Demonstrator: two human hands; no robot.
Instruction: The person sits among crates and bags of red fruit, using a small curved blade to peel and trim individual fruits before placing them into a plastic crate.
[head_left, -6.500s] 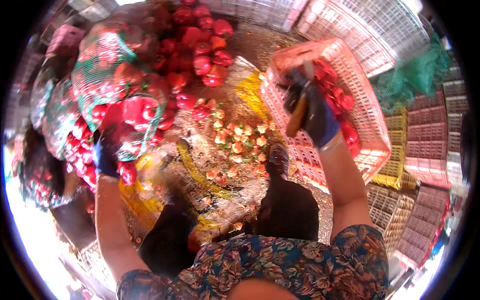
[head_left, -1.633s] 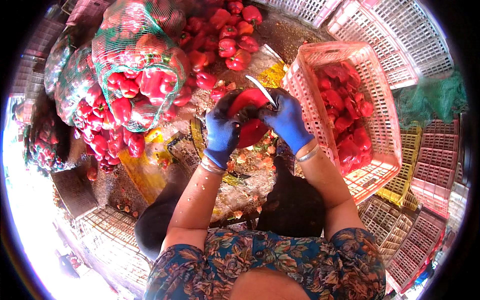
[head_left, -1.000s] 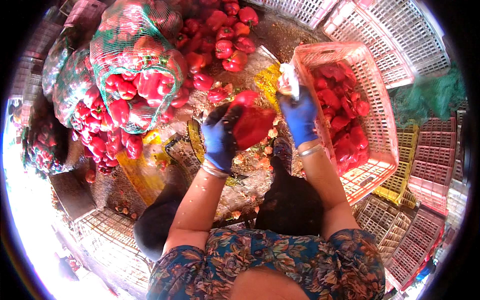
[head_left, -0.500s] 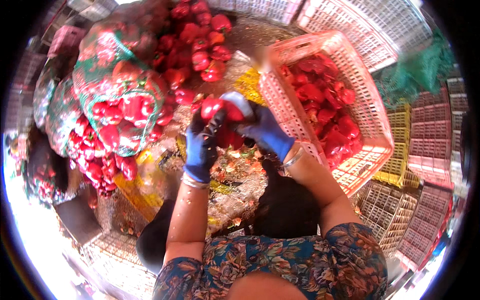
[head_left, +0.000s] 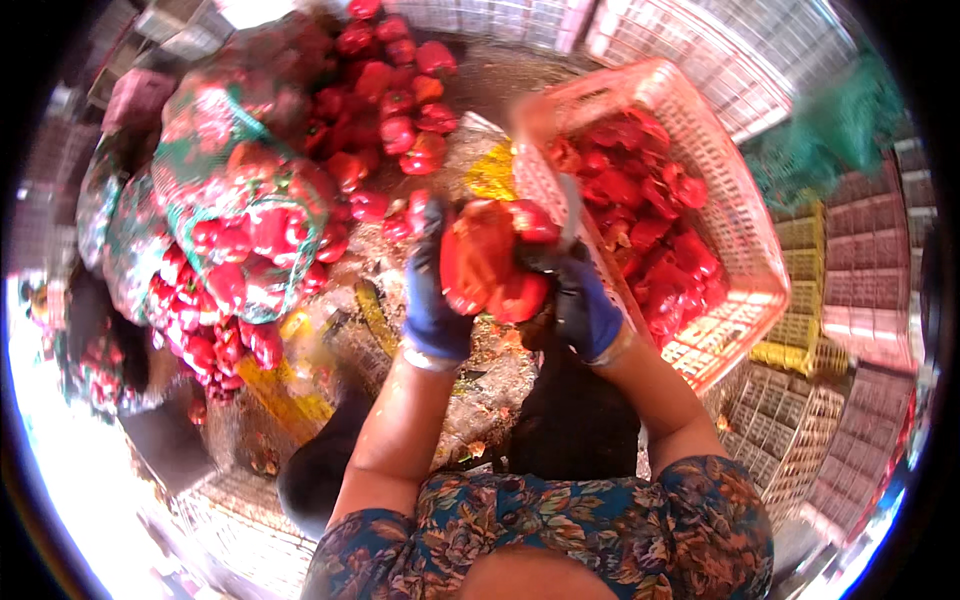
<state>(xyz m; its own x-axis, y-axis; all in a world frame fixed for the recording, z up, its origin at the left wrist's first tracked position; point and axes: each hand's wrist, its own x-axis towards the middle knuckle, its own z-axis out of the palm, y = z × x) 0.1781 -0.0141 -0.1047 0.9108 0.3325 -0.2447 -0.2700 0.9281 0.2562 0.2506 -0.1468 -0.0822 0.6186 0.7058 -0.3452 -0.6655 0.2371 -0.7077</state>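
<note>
Both my hands wear blue and black gloves, held up in front of my body. My left hand [head_left: 434, 295] grips a red bell pepper [head_left: 478, 255] from its left side; the pepper is split open, showing its inner flesh. Close on the pepper's right, my right hand [head_left: 588, 300] is closed around a knife, its handle hidden in the glove. The knife blade [head_left: 572, 208] points up and away, in front of the near-left side of a pink crate [head_left: 745, 215]. Opened red pepper pieces [head_left: 645, 225] lie in that crate.
Whole red peppers [head_left: 390, 100] are heaped at the far left, beside green mesh sacks [head_left: 235, 130] full of peppers. Stacked crates [head_left: 865, 260] line the right side, with a green net [head_left: 840, 145] above them. Scraps and seeds litter the floor [head_left: 490, 410].
My hands have moved slightly right and apart. The pepper now appears opened up, and the knife blade has swung from the pepper's top to its right, pointing upward.
</note>
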